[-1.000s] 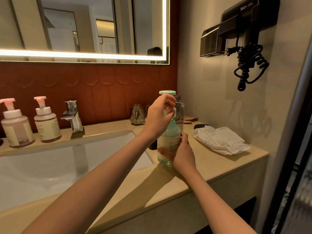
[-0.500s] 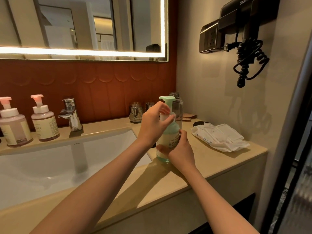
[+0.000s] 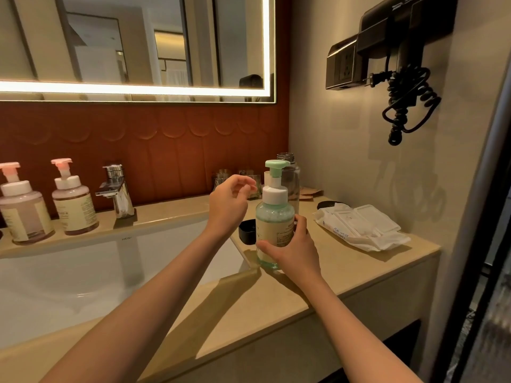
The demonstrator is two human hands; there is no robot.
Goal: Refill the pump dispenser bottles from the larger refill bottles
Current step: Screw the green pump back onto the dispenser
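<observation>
A green pump dispenser bottle (image 3: 274, 217) with a white collar and mint pump head stands on the beige counter (image 3: 340, 269) right of the sink. My right hand (image 3: 290, 247) grips its lower body from the front. My left hand (image 3: 228, 204) hovers just left of the pump collar with fingers loosely curled, holding nothing. Behind the dispenser stands a clear, uncapped refill bottle (image 3: 290, 183). A black cap (image 3: 247, 230) lies on the counter by the dispenser. Two pink pump dispensers (image 3: 23, 205) (image 3: 72, 200) stand at the far left.
A white sink basin (image 3: 110, 272) with a chrome faucet (image 3: 117, 192) fills the left. A pack of wet wipes (image 3: 359, 228) lies at the right. Glass tumblers (image 3: 222, 178) stand at the back wall. A wall hair dryer (image 3: 398, 64) hangs above.
My left hand has let go of the pump collar and pulled back to the left. The pump head now sits seated on the green bottle. The right hand keeps its hold.
</observation>
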